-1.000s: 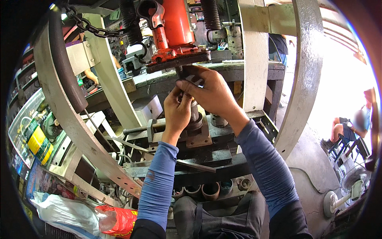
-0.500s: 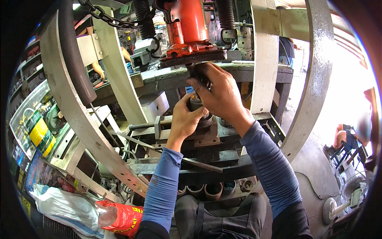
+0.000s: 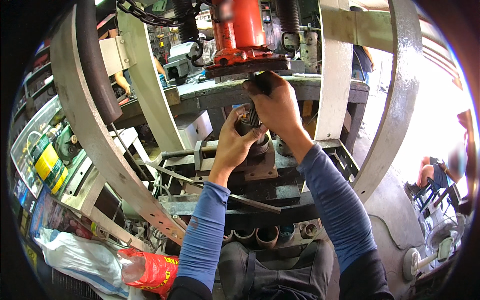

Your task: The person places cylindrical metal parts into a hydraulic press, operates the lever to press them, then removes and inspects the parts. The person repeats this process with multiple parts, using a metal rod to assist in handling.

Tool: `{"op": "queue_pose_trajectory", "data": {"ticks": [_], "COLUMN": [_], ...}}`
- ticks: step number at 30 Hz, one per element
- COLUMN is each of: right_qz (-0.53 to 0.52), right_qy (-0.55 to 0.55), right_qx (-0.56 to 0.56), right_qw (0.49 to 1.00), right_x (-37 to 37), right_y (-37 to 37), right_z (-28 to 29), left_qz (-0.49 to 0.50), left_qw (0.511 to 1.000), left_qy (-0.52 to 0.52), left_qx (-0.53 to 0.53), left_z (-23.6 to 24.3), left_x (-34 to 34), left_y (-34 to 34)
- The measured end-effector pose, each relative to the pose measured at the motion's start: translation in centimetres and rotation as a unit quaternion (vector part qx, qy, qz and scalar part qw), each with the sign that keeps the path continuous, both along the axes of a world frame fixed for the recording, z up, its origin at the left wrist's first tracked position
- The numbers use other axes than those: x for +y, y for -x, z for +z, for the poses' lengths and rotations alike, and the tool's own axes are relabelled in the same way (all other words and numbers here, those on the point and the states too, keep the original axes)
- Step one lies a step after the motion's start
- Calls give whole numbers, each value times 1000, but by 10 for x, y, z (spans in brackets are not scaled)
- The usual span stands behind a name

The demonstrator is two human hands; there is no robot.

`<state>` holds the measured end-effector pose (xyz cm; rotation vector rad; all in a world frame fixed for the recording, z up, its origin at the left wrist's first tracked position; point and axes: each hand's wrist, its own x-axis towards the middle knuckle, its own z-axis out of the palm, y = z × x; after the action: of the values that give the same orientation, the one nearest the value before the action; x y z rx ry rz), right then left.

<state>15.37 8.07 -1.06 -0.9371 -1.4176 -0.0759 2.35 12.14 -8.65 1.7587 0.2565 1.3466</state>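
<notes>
Under the red bottle jack (image 3: 240, 27) of a shop press, my right hand (image 3: 276, 102) is closed round the upper part of a dark metal shaft with slanted gear teeth (image 3: 254, 117). Its fingers hide most of the shaft. My left hand (image 3: 235, 140) curls round a cylindrical metal part (image 3: 246, 127) just below, thumb and fingers on its sides. The toothed end of the shaft is at the mouth of this part; how deep it sits I cannot tell. Below, the cylinder stands on a rusty steel block (image 3: 261, 170) on the press bed.
Pale press uprights (image 3: 334, 75) flank my arms. A long bolt (image 3: 187, 152) and a flat bar (image 3: 245, 202) lie left of the block. Several cups (image 3: 267, 237) stand below the bed. A red bag (image 3: 152, 272) lies lower left; a fan (image 3: 442, 245) stands right. Other people are farther off.
My right hand has tilted upright, a little right, and the toothed part of the shaft now shows above the cylinder. My left hand stays round the cylinder. The view has shifted slightly.
</notes>
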Motion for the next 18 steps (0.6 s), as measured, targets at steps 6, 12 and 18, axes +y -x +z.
{"op": "queue_pose_trajectory", "data": {"ticks": [6,12,18], "right_qz": [2,69,69], "right_qy": [29,66,65], "right_qx": [-12,25,7], "right_qw": [999,995,995], "right_x": [-16,-54,-34], "right_y": [-5,17,20], "right_z": [-5,-8,-11], "left_qz": [36,209,189], "left_qw": [997,959,973], "left_qy": [-33,-174,-130], "left_qx": [56,84,27], "left_z": [-3,-2,-5], "left_x": [-1,-53,-49], "left_y": [11,28,9]}}
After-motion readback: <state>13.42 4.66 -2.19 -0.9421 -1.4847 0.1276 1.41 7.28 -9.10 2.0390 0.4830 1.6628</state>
